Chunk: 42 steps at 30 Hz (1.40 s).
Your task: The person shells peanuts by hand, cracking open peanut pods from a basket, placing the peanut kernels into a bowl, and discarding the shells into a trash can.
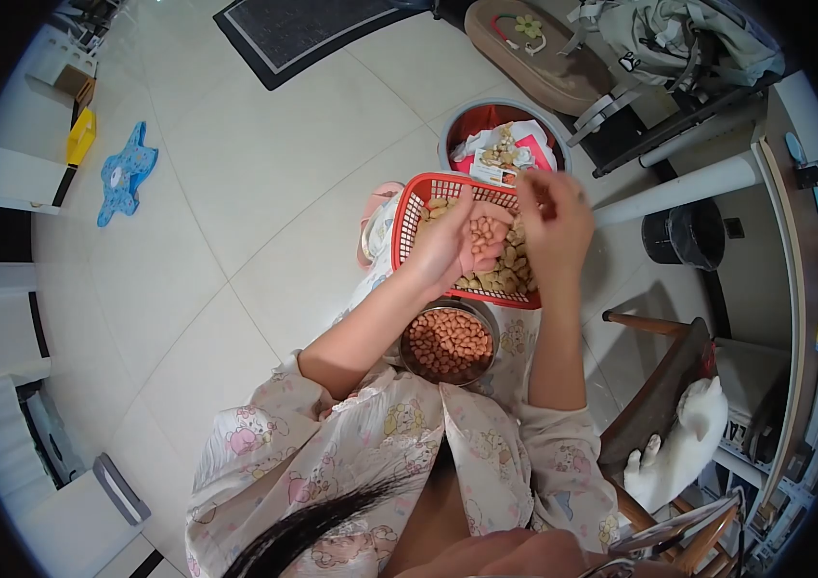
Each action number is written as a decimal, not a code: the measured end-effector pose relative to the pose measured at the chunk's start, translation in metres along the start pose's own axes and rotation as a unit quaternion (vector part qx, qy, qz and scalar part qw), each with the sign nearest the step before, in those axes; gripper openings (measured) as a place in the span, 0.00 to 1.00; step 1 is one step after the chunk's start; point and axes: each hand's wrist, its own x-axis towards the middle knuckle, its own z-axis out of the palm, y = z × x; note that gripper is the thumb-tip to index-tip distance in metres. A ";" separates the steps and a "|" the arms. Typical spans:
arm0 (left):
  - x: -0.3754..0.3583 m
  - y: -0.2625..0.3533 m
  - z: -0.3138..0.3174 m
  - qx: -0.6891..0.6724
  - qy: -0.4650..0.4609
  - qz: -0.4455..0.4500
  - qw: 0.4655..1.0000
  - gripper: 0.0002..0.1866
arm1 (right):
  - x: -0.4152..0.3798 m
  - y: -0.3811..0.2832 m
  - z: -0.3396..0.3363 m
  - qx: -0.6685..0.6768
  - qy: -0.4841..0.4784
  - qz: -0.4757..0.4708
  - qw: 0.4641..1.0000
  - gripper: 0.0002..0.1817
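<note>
My left hand (441, 247) is cupped palm up over the red basket (397, 231), holding a small heap of shelled peanuts (484, 236). Above the basket's right side, my right hand (561, 214) has its fingers curled together; it is slightly blurred, and whatever it pinches is hidden. Unshelled peanuts (503, 280) fill the basket, partly covered by my hands. Close to my body, a metal bowl (494, 349) in my lap contains many reddish shelled peanuts (448, 341).
Just beyond the basket stands a bin (444, 146) with shells and wrappers inside. A white cat (688, 433) lies on a chair (654, 385) at right, near a black bin (683, 236). A blue star-shaped item (127, 173) and a dark mat (317, 34) lie on the floor.
</note>
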 end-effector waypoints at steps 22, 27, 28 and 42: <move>-0.004 0.007 0.001 -0.025 0.040 0.011 0.999 0.28 | -0.003 -0.004 -0.011 -0.086 -0.148 -0.211 0.962 0.04; -0.014 0.012 0.006 -0.033 0.049 0.018 0.998 0.23 | -0.003 -0.015 -0.016 -0.060 -0.117 -0.211 0.969 0.04; -0.020 0.014 0.009 -0.032 0.048 0.018 0.998 0.23 | -0.003 -0.021 -0.024 -0.061 -0.115 -0.211 0.969 0.04; -0.099 -0.053 -0.027 0.149 -0.040 -0.262 0.953 0.21 | -0.044 -0.097 -0.082 0.705 -0.407 -0.048 0.579 0.08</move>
